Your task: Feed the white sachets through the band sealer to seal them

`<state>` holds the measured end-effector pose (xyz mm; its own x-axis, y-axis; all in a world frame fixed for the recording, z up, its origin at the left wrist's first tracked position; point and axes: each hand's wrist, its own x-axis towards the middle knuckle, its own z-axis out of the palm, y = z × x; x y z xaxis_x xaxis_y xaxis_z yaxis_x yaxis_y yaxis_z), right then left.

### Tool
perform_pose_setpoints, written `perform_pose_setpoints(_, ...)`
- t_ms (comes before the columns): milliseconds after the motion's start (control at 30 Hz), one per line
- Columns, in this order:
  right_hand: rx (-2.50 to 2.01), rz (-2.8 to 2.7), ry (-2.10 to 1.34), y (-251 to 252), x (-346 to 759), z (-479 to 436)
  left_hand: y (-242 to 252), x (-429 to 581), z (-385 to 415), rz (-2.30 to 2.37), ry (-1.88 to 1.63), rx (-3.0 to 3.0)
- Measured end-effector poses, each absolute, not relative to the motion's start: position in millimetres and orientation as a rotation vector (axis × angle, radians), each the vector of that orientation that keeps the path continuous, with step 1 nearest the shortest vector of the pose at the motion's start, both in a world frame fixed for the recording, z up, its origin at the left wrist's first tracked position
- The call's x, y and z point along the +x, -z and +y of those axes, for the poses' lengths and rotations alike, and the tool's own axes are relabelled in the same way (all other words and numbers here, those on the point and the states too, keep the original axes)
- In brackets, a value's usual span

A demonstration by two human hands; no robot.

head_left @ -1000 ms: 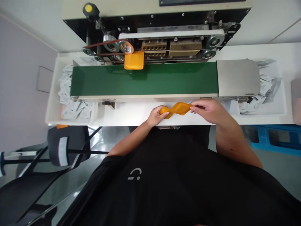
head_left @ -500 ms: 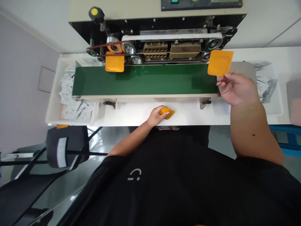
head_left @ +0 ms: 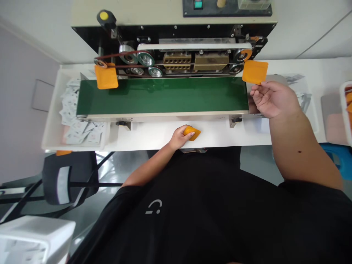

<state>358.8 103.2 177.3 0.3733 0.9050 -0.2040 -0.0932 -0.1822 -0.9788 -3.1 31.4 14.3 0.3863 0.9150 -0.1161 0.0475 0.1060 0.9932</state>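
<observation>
My left hand [head_left: 180,137] rests on the white bench and is closed around a bent orange pouch [head_left: 194,133]. My right hand [head_left: 273,99] is at the right end of the green conveyor [head_left: 162,97], its fingers apart. One fingertip meets the lower edge of a flat orange pouch [head_left: 254,72], whose top sits in the belts of the band sealer [head_left: 200,55]. Farther left, a second flat orange pouch [head_left: 106,76] hangs from the sealer's belts above the conveyor, well away from both hands.
White trays of small printed sachets [head_left: 82,132] flank the conveyor. A black chair [head_left: 68,179] stands at lower left, and a white box [head_left: 35,240] sits in the bottom corner. At the right edge are a tub with orange pieces [head_left: 346,106] and a blue stool [head_left: 337,157].
The left pouch in the sealer has travelled left along the belts. Since the oldest frame, my right hand has carried a pouch from the bench to the conveyor's right end and released it there.
</observation>
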Motion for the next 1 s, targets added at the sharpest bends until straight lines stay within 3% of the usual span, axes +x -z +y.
perform_pose_setpoints(133, -1.517, -0.416, -1.223, -189.8, 348.4, 109.1, -14.2, -3.2, 32.2, 0.963, -0.811, 1.302)
perform_pose_setpoints(433, -1.448, -0.644, -1.335, -172.4, 332.8, 134.4, -13.3, -2.9, 31.0, 0.977, -0.810, 1.283)
perform_pose_setpoints(600, -1.384, -0.929, -1.180, -160.0, 284.2, 86.4, -11.3, -3.3, 31.5, 0.961, -0.815, 1.289)
perform_pose_setpoints(767, -1.459, -1.185, -1.005, -110.9, 221.6, -0.4, -4.0, -5.0, 28.8, 0.971, -0.850, 1.257)
perform_pose_setpoints(1000, -1.591, -1.270, -1.595, -33.8, 190.2, -42.0, 0.0, -5.6, 29.1, 0.925, -0.875, 1.167)
